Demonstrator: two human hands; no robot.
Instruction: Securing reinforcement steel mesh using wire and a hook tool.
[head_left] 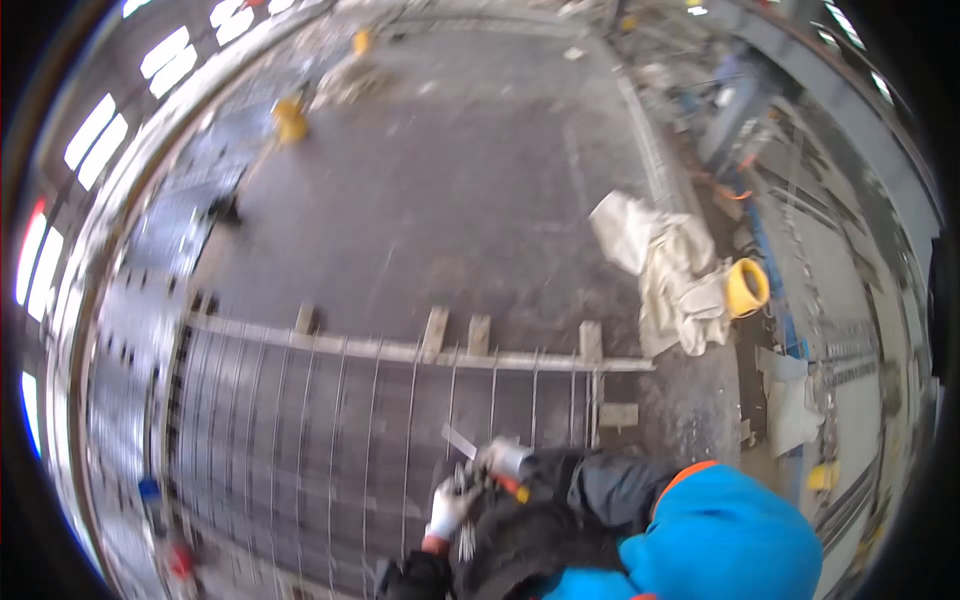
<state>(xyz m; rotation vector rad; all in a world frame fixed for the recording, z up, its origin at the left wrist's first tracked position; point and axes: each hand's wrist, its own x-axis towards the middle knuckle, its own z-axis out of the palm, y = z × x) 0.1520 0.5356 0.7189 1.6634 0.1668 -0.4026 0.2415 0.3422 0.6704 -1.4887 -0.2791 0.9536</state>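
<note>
Both hands are in pale gloves, close together over the near edge of a grid of thin steel bars (pixel 335 430). My left hand (pixel 448 507) is closed around something grey and metallic, too blurred to name. A bundle of thin pale strands (pixel 467 543) hangs below it. Just to its right, my right hand (pixel 506 458) is bent with its fingers toward the left one; blur hides what they grip. An orange-and-yellow tool handle (pixel 513 488) shows under the right hand. A flat pale strip (pixel 459 441) sticks out beyond the fingers.
A long pale form bar (pixel 400 350) crosses the dark table (pixel 430 200), with several blocks, one a wooden block (pixel 435 330), along it. Right of these lie crumpled cream sacks (pixel 680 270) and a yellow bucket (pixel 746 288). Another yellow container (pixel 289 120) stands far left.
</note>
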